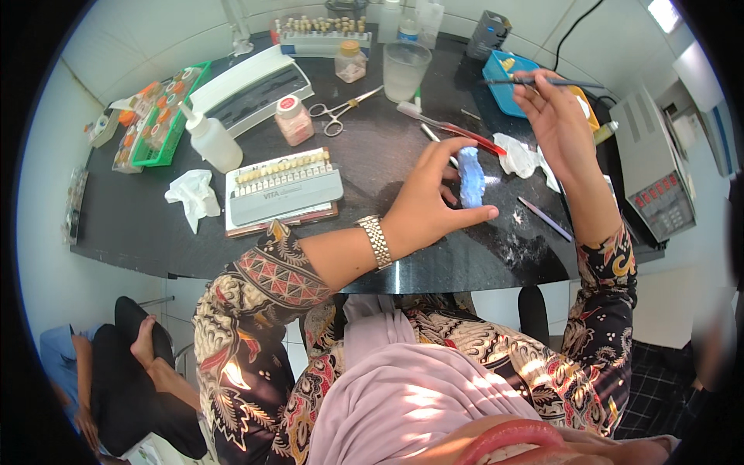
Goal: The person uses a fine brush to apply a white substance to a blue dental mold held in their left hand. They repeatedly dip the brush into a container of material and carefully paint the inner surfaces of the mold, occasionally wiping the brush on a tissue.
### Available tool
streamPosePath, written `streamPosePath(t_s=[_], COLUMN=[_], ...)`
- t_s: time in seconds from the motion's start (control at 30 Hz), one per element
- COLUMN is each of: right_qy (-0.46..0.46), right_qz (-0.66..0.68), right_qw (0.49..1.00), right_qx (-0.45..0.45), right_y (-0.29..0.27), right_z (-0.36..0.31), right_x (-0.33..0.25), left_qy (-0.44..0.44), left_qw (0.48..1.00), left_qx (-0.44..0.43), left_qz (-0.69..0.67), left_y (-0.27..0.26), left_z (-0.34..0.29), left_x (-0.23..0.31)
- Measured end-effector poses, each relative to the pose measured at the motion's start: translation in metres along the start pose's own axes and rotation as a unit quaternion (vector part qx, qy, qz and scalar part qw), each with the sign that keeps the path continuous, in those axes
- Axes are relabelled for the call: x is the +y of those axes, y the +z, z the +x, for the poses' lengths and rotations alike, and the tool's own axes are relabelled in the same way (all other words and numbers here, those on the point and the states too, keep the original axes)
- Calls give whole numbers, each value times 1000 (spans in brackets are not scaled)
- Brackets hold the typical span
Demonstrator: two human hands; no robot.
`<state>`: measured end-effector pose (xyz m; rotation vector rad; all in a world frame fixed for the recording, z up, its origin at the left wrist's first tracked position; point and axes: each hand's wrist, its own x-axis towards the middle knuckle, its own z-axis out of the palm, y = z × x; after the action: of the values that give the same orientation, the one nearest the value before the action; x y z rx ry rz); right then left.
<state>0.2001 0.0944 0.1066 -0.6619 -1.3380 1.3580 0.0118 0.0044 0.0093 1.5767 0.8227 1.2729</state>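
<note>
My left hand point(425, 198) holds a rough blue moulded piece point(471, 178), which looks like a dental wax or silicone form, upright between its thumb and fingers above the black table. Raised at the right, my right hand point(559, 124) pinches a slim dark handle point(577, 82), perhaps a brush; it points left, clear of the blue piece. Behind the left hand lies a toothbrush point(457, 129) with a red handle. Crumpled white tissue point(518, 157) rests between the two hands. A thin purple stick point(545, 219) lies to the right of the blue piece, beside white powder traces point(513, 246).
Left of my hands are a tooth shade guide point(287, 194), a squeeze bottle point(213, 142), a jar of pink powder point(294, 122) and scissors point(341, 113). A cloudy plastic cup point(406, 71) and a blue basket point(508, 99) stand farther back. A grey machine point(659, 163) borders the right.
</note>
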Motion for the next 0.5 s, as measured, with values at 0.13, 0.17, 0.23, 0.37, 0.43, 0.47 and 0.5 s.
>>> streamPosePath(t_s=[0.13,0.17,0.23,0.37,0.43,0.47,0.5], right_qy=[-67,-71,-74,-7,25,41,46], right_qz=[-45,-52,-59,3,10,13,50], right_qw=[996,996,995,1000,999,999,997], right_qx=[-24,-28,-37,3,17,28,23], right_y=[19,22,21,19,18,9,-15], right_z=[49,59,70,58,38,27,15], right_x=[6,6,11,6,-6,-8,-6], left_qy=[10,11,-10,-2,-12,-17,-20], left_qw=[1000,1000,1000,999,1000,1000,1000], left_qx=[-8,-9,-28,-31,-13,-14,-23], left_qz=[-5,-3,-4,10,3,8,5], left_y=[2,2,1,7,7,8,12], left_z=[2,4,3,6,6,7,9], left_x=[8,12,15,8,1,2,2])
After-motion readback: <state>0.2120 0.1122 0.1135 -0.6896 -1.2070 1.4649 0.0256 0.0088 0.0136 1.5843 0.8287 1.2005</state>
